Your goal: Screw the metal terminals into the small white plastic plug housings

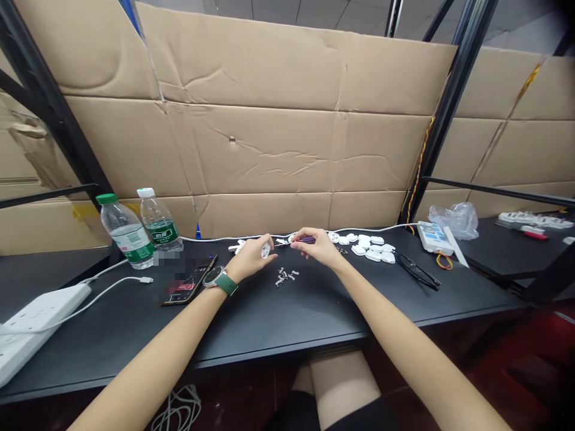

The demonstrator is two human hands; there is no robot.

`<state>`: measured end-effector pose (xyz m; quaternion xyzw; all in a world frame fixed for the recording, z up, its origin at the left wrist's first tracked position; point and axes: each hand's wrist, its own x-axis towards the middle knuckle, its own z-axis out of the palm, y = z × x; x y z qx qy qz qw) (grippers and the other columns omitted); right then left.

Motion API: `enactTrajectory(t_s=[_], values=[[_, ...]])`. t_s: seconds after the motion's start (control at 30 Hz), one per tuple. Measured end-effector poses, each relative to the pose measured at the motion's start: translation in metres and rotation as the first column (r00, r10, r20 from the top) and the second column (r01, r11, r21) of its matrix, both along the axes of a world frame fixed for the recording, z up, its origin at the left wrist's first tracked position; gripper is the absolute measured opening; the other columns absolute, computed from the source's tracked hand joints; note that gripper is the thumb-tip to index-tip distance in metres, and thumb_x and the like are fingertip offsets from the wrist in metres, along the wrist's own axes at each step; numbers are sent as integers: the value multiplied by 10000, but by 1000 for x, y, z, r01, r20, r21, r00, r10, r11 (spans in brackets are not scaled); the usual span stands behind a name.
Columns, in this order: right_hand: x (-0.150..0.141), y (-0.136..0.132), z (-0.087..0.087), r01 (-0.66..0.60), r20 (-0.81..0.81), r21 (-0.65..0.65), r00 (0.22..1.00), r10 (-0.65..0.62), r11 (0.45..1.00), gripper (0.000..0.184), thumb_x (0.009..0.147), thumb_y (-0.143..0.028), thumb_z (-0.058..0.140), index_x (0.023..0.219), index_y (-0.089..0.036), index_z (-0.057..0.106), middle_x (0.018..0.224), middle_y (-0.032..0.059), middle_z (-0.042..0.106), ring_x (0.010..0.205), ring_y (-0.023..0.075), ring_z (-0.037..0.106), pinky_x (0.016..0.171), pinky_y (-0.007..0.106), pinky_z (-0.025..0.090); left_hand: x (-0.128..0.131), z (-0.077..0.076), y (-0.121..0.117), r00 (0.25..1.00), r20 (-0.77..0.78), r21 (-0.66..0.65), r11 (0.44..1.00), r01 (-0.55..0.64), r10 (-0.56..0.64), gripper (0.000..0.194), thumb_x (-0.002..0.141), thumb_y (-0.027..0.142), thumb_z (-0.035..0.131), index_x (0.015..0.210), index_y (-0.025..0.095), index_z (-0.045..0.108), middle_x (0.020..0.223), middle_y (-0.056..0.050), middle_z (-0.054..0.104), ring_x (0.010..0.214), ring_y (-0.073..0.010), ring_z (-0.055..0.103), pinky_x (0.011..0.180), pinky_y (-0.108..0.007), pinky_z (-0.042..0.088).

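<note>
Over the middle of the dark tabletop, my left hand point(251, 258) grips a small round white plastic part point(265, 250) by its edges. My right hand point(318, 246) is closed around the purple handle of a screwdriver point(307, 239). Its thin shaft points left, with the tip at or very near the white part; whether they touch I cannot tell. Between and below my hands lies a loose pile of small metal pieces point(284, 276). Several white plastic covers point(374, 249) are grouped right of my right hand. A white piece point(236, 247) lies behind my left hand.
Two water bottles point(128, 233) stand at the back left beside a phone point(191, 281). A white power strip point(45, 323) lies at the left edge. Folded glasses point(417, 270), a white box point(435, 238) and a clear plastic bag point(456, 220) are on the right. Cardboard point(278, 155) walls the back.
</note>
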<state>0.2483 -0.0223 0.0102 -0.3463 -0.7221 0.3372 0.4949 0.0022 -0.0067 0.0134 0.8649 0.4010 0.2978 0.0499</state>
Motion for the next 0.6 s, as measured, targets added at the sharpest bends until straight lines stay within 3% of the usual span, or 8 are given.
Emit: enactTrajectory(t_s=[0.1, 0.27, 0.4, 0.6], values=[[-1, 0, 0, -8, -3, -50, 1000, 8, 999, 358, 800, -528, 755, 898, -192, 677, 662, -13, 594, 503, 123, 548, 418, 226, 431, 0, -1, 1, 1000, -2, 6, 1000, 2, -2, 182, 870, 354, 677, 950, 229, 572, 795, 12, 652, 729, -188, 613, 671, -271, 394], [-1, -3, 2, -2, -21, -232, 1000, -3, 973, 346, 930, -580, 567, 940, -234, 544, 497, -121, 316, 347, 68, 265, 327, 181, 197, 0, -2, 1, 1000, -17, 7, 1000, -20, 21, 174, 865, 332, 683, 951, 223, 577, 772, 11, 642, 708, -187, 603, 663, -272, 387], [0, -3, 2, -12, -52, -164, 999, 3, 986, 312, 909, -512, 609, 1039, -251, 498, 613, -100, 445, 414, 69, 301, 372, 178, 247, 0, -3, 1, 999, -43, 8, 1000, -24, 24, 174, 863, 330, 684, 953, 223, 580, 759, 13, 630, 705, -190, 594, 657, -272, 376], [1, -2, 0, 18, 45, 15, 999, -19, 1000, 283, 927, -481, 593, 1058, -240, 520, 757, -46, 544, 572, 106, 471, 540, 218, 381, 0, -1, 0, 999, -36, -15, 999, -34, 33, 172, 854, 320, 685, 951, 223, 582, 780, 8, 650, 721, -195, 606, 665, -273, 382]])
